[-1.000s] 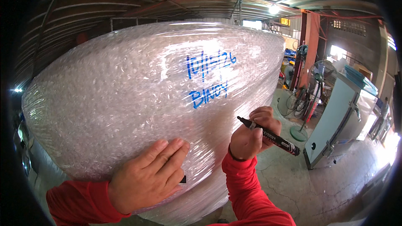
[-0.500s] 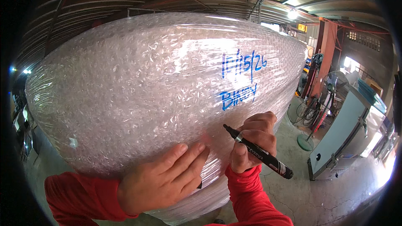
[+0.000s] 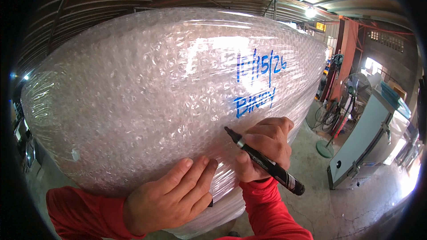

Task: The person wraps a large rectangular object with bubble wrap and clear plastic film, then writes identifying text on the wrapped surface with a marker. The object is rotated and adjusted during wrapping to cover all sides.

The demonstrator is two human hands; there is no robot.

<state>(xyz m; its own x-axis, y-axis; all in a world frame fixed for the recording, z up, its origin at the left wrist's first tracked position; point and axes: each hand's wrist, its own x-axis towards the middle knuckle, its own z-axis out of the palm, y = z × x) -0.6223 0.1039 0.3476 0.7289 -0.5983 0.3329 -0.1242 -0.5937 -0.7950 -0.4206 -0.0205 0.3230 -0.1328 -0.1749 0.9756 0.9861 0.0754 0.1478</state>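
Note:
A large bulky bundle in clear bubble wrap (image 3: 120, 93) fills the middle of the view, with blue handwriting (image 3: 255, 102) in two lines on its upper right. In my right hand (image 3: 267, 144) is a black marker (image 3: 262, 160), uncapped, its tip pointing up and left close to the wrap below the writing. Whether the tip touches cannot be told. My left hand (image 3: 175, 193) rests against the lower wrap, fingers stretched out. A small black piece (image 3: 211, 202) peeks out beside its little-finger side; most of it is hidden.
On the right stand a metal cabinet (image 3: 362, 138) with latches and a pedestal fan (image 3: 351, 93). Coiled cables (image 3: 327, 115) lie by a reddish post (image 3: 349, 58). Concrete floor (image 3: 307, 182) shows beside the bundle, under a beamed roof.
My right hand has shifted left and slightly up, carrying the marker tip a little up and left across the wrap. My left hand stays almost where it was.

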